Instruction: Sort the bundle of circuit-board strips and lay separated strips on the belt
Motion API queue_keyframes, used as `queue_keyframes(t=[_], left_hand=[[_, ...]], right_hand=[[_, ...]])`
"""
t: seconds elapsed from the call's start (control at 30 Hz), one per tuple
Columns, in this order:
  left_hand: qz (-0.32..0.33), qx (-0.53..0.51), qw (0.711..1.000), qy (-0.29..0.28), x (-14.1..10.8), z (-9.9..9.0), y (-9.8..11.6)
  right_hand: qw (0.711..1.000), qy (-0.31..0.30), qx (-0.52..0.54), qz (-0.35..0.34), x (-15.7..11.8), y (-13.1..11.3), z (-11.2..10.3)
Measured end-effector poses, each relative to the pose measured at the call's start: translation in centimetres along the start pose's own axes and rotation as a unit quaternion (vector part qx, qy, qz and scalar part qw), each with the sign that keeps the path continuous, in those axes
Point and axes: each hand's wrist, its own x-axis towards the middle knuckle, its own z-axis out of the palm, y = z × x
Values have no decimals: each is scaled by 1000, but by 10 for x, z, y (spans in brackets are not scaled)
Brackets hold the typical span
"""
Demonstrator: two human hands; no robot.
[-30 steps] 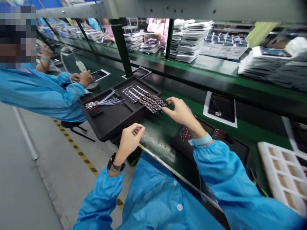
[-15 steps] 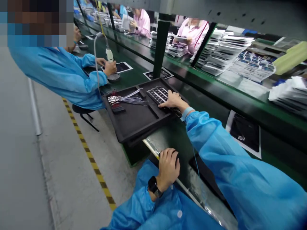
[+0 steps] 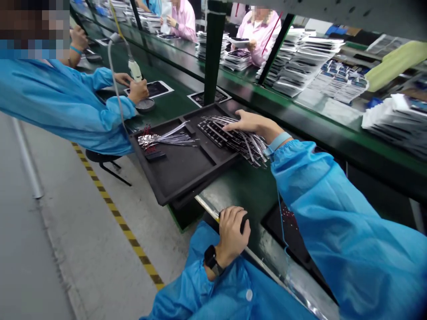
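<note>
A black tray (image 3: 182, 175) sits at the left end of the person's stretch of workbench (image 3: 255, 189), its near left corner jutting out past the bench's front edge. Dividers split it up. In the broad left compartment, near the tray's far left corner, lies a bundle of thin strips (image 3: 175, 138) with silvery ends bunched together and tails fanning to the right; red bits show around those ends, and a small black block (image 3: 155, 156) lies just beside them. The right compartment holds a layered pile of dark and silvery flexible strips (image 3: 248, 144), which spills over the tray's right edge above the bench.

The person's right hand (image 3: 255, 122) is over this pile, thumb and forefinger parted at its upper side; whether they pinch any strip cannot be told. The left hand (image 3: 233, 229) rests at the bench's front edge, fingers curled, with something black showing by the fingertips; whether it is grasped cannot be told.

A second dark tray (image 3: 308, 253), partly hidden by the right sleeve, lies along the front edge farther right, with small red pieces (image 3: 289, 217) in it.
</note>
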Motion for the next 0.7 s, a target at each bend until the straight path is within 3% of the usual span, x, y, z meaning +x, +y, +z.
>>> queue_keyframes(t=[0.1,0.2,0.3,0.37,0.47,0.53,0.63,0.7], left_hand=[[-64,-131,989,22,17,-25,14],[-73,-305,949,30,53,-56,33],[-65,-475,878,-12,92,-72,58],[-113,-517,847,-46,109,-69,73],[-214,-461,859,-55,115,-51,91],[-248,-399,881,-52,111,-41,96],[-261,-366,891,-65,109,-41,96],[-281,-362,885,-86,111,-51,93]], right_hand=[[999,28,40,-20,-44,-9,-24],[992,108,40,-56,-128,-14,-30],[974,220,-7,-50,-227,-20,0],[961,273,-33,-4,-277,-30,34],[956,282,-53,67,-315,-42,77],[953,282,-52,95,-334,-37,87],[946,304,-15,109,-387,2,86],[905,373,-21,204,-440,44,92]])
